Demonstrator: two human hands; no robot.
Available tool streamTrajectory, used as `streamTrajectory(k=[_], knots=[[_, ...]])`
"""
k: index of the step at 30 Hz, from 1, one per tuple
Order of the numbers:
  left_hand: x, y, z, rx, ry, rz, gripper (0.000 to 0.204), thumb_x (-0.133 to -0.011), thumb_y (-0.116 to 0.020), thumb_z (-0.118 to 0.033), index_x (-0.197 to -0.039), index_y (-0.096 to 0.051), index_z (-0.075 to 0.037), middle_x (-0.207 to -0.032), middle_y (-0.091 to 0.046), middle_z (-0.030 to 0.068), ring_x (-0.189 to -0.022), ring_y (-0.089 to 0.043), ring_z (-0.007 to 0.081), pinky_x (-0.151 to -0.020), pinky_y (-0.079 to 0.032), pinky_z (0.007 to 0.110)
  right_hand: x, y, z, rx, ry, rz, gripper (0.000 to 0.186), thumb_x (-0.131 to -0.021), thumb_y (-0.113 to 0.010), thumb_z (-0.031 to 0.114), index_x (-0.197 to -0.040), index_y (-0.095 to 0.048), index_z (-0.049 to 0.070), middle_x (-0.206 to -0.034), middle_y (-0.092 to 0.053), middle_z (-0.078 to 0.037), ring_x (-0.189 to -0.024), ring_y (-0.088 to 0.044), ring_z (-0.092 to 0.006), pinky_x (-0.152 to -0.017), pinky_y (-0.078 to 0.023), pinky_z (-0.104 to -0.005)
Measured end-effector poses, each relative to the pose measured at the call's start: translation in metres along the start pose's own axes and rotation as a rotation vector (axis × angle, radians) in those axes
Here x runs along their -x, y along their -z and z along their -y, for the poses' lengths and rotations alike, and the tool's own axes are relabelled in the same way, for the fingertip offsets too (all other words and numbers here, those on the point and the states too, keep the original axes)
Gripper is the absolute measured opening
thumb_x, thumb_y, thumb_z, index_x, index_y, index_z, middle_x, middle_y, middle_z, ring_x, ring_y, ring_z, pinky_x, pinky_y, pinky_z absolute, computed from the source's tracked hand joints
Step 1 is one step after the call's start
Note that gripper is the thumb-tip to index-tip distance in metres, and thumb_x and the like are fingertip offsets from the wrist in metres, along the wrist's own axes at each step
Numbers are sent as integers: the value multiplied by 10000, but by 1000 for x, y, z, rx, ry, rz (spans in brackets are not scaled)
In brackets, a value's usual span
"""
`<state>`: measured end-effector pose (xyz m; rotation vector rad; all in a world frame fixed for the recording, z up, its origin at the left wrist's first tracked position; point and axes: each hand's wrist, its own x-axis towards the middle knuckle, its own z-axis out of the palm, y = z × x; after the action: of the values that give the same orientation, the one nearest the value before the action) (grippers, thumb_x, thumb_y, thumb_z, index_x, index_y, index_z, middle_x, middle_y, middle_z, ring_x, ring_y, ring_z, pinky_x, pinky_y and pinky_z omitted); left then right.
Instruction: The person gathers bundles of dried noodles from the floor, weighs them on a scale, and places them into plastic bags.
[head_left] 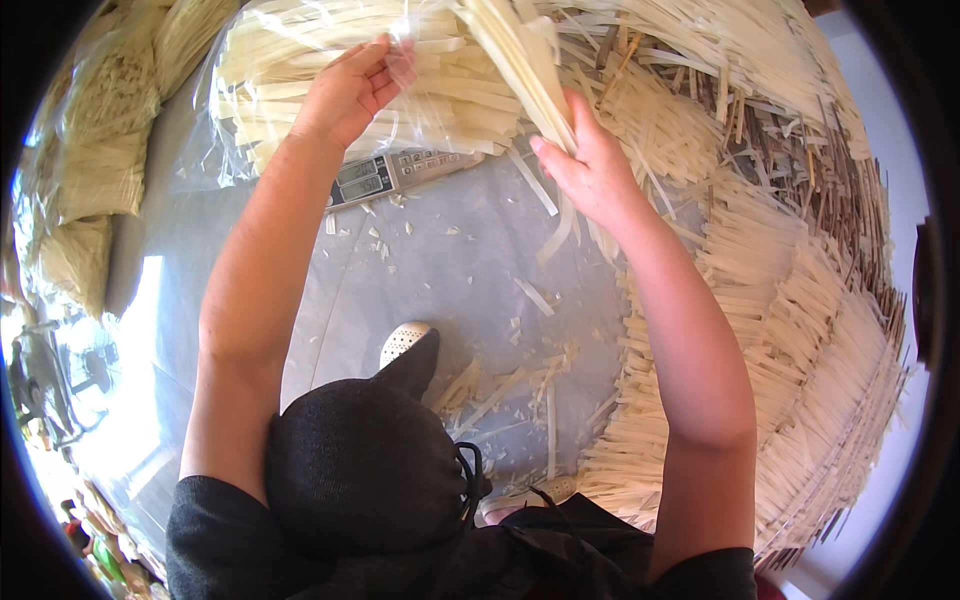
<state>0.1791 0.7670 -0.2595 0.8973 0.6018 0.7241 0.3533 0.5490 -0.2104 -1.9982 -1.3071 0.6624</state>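
Strips, flat, pale yellow and dry-looking, lie crosswise inside a clear plastic bag at the top of the head view. Its film is loose and creased, glossy at the left, and the strips' ends make a ragged edge there. The left hand is over the bag, fingers curled together at the film; whether they pinch it cannot be told. The right hand grips a bundle of long strips between thumb and fingers, holding it slantwise at the right end of the bag, with its upper end cut off by the top of the view.

Just below the bag, partly covered by it, is a digital scale with a display at the left and a keypad beside it. More clear packs filled with pale strips are stacked along the left side.

The grey floor is strewn with chips and loose pieces, thickest near the bottom. At the right, a large heap of strips rises in overlapping layers, with thin brown stalks among them near a pale wall. A perforated, light-coloured clog stands near the middle. Bright light falls on the floor at the left, beside cluttered objects too distorted to name.
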Motion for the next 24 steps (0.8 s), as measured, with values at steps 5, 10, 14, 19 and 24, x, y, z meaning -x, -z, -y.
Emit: streamTrajectory(k=[5,10,14,19,24], knots=[[4,21,6,461,-57,40,125,-962,-513,-122,-1037,-544,-28,-926,-604,59,-851,-587,144,-763,-518,288,-37,-12,21,626,27,214,446,-948,-472,266,-1362,-340,165,-921,-651,-143,-809,-631,-298,-729,-506,-414],[24,-12,-3,210,-230,-188,118,-957,-527,-118,-1039,-544,-33,-903,-594,55,-785,-573,133,-745,-521,290,-59,3,39,768,-186,287,469,-950,-459,233,-1394,-327,159,-972,-659,-125,-942,-627,-274,-839,-491,-417],[13,1,3,388,-153,-245,104,-943,-563,-136,-986,-540,-45,-913,-588,38,-775,-551,116,-720,-509,280,-61,4,34,896,-31,191,449,-929,-452,154,-1371,-373,155,-991,-661,-122,-1003,-619,-269,-901,-460,-413],[12,4,10,414,-157,-258,126,-930,-590,-137,-1005,-565,-38,-928,-587,20,-782,-553,100,-691,-498,260,-62,-4,26,946,-58,164,506,-879,-461,80,-1372,-369,152,-1016,-660,-117,-1025,-610,-264,-908,-444,-404],[30,-14,-7,242,-203,-191,229,-905,-615,-101,-1119,-596,-22,-881,-571,-22,-749,-539,69,-681,-473,204,-63,3,19,975,10,118,530,-865,-449,46,-1375,-356,157,-1026,-649,-121,-1013,-609,-272,-886,-452,-404]])
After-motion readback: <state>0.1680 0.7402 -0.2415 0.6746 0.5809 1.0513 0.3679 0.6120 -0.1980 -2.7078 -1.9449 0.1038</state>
